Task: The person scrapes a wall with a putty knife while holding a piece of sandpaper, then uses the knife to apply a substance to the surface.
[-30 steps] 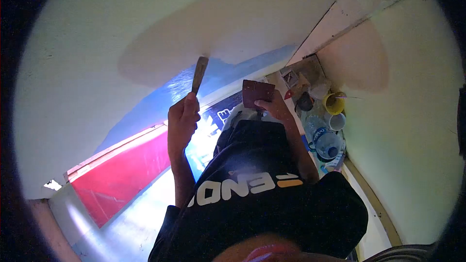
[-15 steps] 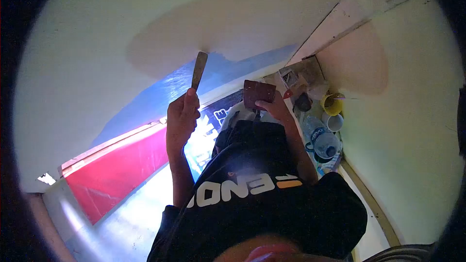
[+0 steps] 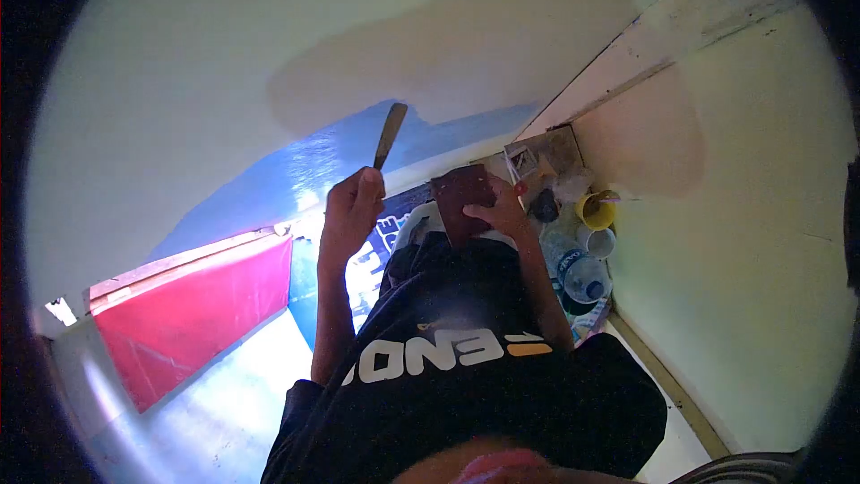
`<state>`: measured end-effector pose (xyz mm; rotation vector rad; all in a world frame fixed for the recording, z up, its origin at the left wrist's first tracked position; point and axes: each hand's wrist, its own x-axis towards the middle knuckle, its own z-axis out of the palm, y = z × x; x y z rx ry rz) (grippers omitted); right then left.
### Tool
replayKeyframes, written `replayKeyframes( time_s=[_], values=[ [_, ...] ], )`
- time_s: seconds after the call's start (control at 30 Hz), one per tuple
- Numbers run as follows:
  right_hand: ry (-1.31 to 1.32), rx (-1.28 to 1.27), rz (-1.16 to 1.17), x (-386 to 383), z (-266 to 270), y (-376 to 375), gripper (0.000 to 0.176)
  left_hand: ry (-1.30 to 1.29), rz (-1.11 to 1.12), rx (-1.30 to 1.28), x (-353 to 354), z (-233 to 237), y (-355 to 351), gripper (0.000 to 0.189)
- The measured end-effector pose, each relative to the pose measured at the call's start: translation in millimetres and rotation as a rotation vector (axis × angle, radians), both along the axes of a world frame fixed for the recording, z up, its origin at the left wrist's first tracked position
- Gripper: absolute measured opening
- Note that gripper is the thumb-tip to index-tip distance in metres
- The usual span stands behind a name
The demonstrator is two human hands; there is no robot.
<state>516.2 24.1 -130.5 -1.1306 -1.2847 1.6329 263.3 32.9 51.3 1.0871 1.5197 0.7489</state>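
My left hand (image 3: pixel 350 215) is closed round a putty knife (image 3: pixel 390 136), its narrow flat blade pointing up before the wall. Behind the blade, the wall (image 3: pixel 358 63) is pale, with a blue painted band (image 3: pixel 296 157) along its lower part. In front of my waist, my right hand (image 3: pixel 503 213) grips a dark red flat board (image 3: pixel 461 202) by its right side, thumb on the near face. The board stands tilted, with a few light specks on it.
To the right, a yellow cup (image 3: pixel 597 209), a white cup (image 3: pixel 598 242) and a large clear plastic bottle (image 3: pixel 582 276) stand beside the right wall (image 3: pixel 743 242). A red panel (image 3: pixel 197 305) is at lower left. A dark printed sheet (image 3: pixel 381 233) lies behind my left hand.
The view has shifted slightly. The putty knife has moved right and its tip now appears over the blue band's top edge. The dark red board has tilted and turned.
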Motion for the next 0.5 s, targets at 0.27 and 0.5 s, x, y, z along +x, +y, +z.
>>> replayKeyframes(
  time_s=[0.27,0.5],
  values=[
    [-0.158,0.286,0.047,-27,76,10,0.055,-0.123,-0.131,0.138,32,-50,-16,0.056],
    [-0.15,0.057,0.4,-43,79,7,0.043,0.034,-0.147,0.306,24,-85,-19,0.062]
  ],
)
